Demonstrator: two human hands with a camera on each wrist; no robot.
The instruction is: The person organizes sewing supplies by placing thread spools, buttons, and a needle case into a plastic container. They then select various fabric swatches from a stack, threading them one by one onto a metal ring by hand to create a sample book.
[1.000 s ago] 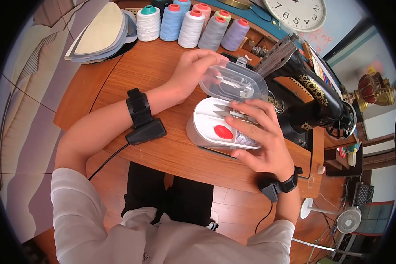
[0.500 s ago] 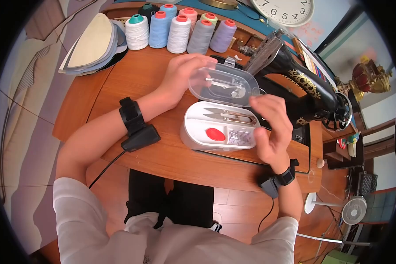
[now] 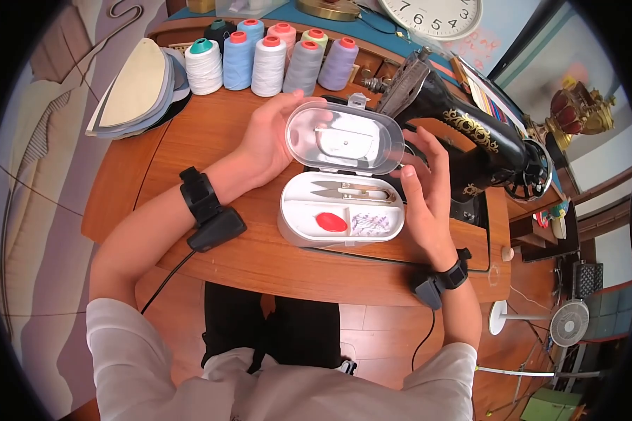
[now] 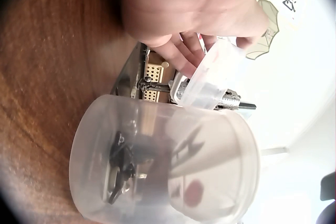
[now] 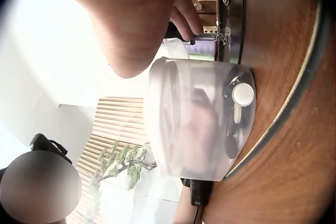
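Observation:
An oval plastic sewing box [image 3: 293, 228] sits on the table with its clear hinged lid [image 3: 309, 156] raised behind it. Its white tray holds thread snips [image 3: 351, 190] in the back compartment, a red oval piece [image 3: 331, 222] at front left and several pins [image 3: 371, 224] on patterned paper at front right. At the lid's left edge is my left hand [image 3: 265, 135], its fingers [image 4: 185, 56] extended behind the clear plastic. My right hand [image 3: 430, 196] stands at the lid's right side, fingers loosely spread and thumb up, beside the box. Neither hand grips anything in the tray.
A black sewing machine [image 3: 463, 130] stands right behind the box. Several thread cones, including a purple one [image 3: 339, 64], line the back edge. Stacked fabric pieces [image 3: 133, 88] lie at the back left, and a wall clock [image 3: 435, 15] is beyond.
My right hand has moved off from over the tray to the lid's right side, uncovering the snips and pins. The lid now stands more upright. The head view has shifted slightly.

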